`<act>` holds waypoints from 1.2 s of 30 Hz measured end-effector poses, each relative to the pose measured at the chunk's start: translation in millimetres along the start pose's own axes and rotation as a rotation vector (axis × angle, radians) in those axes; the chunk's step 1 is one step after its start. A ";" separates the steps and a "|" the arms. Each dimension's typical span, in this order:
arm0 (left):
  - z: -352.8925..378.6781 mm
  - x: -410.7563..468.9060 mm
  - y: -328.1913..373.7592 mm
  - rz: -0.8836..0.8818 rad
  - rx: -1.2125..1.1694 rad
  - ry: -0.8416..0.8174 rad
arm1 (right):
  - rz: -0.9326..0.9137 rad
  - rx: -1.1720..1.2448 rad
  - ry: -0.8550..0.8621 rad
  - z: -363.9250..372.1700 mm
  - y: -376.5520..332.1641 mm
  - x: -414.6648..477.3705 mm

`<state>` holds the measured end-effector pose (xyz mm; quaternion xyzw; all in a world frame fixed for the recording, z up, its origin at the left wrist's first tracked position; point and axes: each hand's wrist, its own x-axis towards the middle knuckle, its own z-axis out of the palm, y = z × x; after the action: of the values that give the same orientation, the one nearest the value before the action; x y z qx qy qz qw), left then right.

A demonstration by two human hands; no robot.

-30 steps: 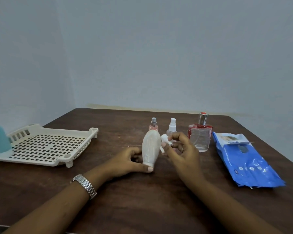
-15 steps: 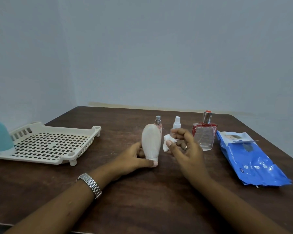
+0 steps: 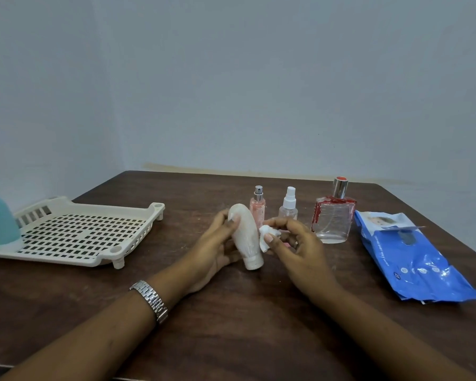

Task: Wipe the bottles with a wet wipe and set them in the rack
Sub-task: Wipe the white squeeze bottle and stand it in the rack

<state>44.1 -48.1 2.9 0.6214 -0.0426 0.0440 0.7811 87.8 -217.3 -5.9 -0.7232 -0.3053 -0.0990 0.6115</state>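
At the frame's left, the rack [image 3: 102,260] holds 1 teal bottle [image 3: 0,224]. At centre the left hand [image 3: 213,253] curls its fingers round the white bottle [image 3: 245,237], tilted, cap down. It looks light, smooth plastic, likely slippery when wet; the wide body gives the surest hold. The right hand [image 3: 302,253] pinches the wadded wipe [image 3: 266,239] against its side.
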 end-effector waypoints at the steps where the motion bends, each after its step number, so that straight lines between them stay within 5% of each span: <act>1: -0.3 1.2 0.1 -0.004 -0.056 0.034 | -0.002 -0.017 0.000 -0.1 0.6 -0.3; 24: -10.6 10.7 -8.5 0.030 -0.307 0.044 | -0.362 -0.424 -0.088 11.6 -5.8 -5.7; 30: -10.1 10.0 -8.4 0.042 -0.312 0.045 | -0.516 -0.511 -0.245 13.9 -15.1 -12.9; 36: -10.1 10.5 -7.3 0.028 -0.295 0.040 | -0.470 -0.549 -0.145 13.7 -10.1 -3.6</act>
<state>55.5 -39.8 -5.1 0.4981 -0.0417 0.0602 0.8640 76.1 -204.8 -2.7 -0.7756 -0.4679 -0.2636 0.3318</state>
